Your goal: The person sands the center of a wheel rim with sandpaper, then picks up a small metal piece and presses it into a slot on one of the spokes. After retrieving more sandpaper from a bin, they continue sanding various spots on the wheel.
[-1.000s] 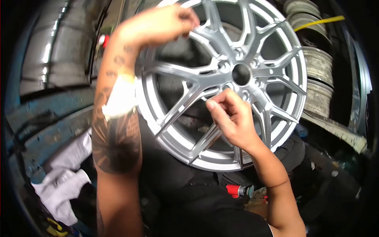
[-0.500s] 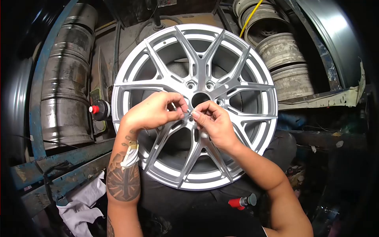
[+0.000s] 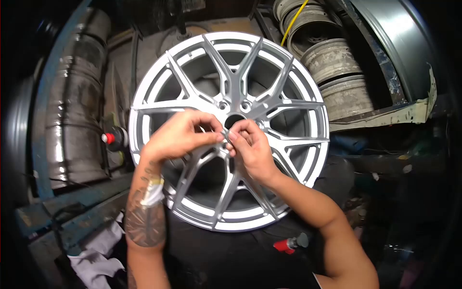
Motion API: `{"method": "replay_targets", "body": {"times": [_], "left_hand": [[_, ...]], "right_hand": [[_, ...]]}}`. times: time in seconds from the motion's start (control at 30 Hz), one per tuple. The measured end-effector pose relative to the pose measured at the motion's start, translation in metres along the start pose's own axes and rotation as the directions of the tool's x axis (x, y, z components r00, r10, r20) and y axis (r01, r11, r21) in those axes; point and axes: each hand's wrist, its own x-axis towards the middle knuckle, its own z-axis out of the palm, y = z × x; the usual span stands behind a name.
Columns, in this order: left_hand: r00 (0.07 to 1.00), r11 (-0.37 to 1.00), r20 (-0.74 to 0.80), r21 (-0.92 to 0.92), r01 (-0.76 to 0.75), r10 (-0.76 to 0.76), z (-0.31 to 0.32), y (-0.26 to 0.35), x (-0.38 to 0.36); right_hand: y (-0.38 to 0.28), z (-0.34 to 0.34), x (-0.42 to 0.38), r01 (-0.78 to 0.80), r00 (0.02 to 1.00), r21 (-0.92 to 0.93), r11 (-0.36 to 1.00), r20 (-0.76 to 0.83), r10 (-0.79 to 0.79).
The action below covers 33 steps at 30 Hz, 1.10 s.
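Left hand (image 3: 180, 136) and right hand (image 3: 255, 151) together pinch a tiny, indistinct piece (image 3: 225, 135) over an alloy wheel (image 3: 234, 89); a loosened grip could drop it.

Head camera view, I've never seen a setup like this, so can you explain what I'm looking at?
There's no machine here, just a person's bare left hand and right hand. Every picture comes from one camera worn on that person's head, looking forward and down. In front is a silver multi-spoke wheel rim; what supports it is hidden. The fingers of both hands come together just below its centre hole; anything pinched there is too small to make out. Around it are a red-capped dark bottle, a white cloth and a red tool with a grey disc-shaped end.
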Motion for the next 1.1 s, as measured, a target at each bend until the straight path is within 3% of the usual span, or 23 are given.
{"method": "replay_targets", "body": {"times": [0.03,0.27,0.4,0.57,0.63,0.67,0.8,0.93,1.03,1.1], "left_hand": [[0.996,0.996,-0.007,0.039,-0.085,0.085,-0.001,-0.006,0.002],[1.0,1.0,0.004,0.003,0.014,-0.014,-0.002,-0.004,0.0],[0.996,0.94,0.052,-0.339,-0.046,0.067,-0.007,-0.012,0.002],[0.993,0.877,0.065,-0.477,-0.053,0.095,-0.012,-0.004,-0.004],[0.992,0.873,0.051,-0.482,-0.074,0.112,-0.011,-0.006,-0.004],[0.992,0.877,0.056,-0.475,-0.069,0.109,-0.011,-0.008,-0.003],[0.995,0.89,0.052,-0.454,-0.054,0.087,-0.007,-0.009,0.0],[0.996,0.913,-0.056,-0.398,-0.089,0.073,-0.001,-0.004,-0.001],[0.992,0.94,-0.068,-0.319,-0.121,0.105,0.0,-0.003,-0.003],[0.994,0.941,-0.061,-0.323,-0.106,0.09,0.003,0.002,-0.006]], "right_hand": [[-0.001,0.0,-0.001,-0.008,1.0,0.028,1.0,0.009,0.008],[-0.007,-0.003,0.0,-0.142,0.987,0.162,0.976,0.099,0.128],[-0.029,0.003,-0.003,-0.154,0.982,0.151,0.976,0.132,0.135],[-0.038,0.002,-0.005,0.2,0.975,-0.124,0.972,0.126,-0.184],[-0.038,-0.001,-0.001,0.499,0.866,-0.479,0.722,0.239,-0.439],[-0.042,-0.001,-0.002,0.569,0.818,-0.522,0.635,0.279,-0.504],[-0.044,-0.003,-0.004,0.637,0.761,-0.566,0.524,0.353,-0.544],[-0.044,-0.009,-0.003,0.529,0.845,-0.421,0.736,0.342,-0.411],[-0.039,-0.002,-0.008,0.159,0.973,0.013,0.987,0.166,-0.159],[-0.041,0.001,-0.004,0.011,0.991,0.053,0.999,0.13,-0.018]]}}
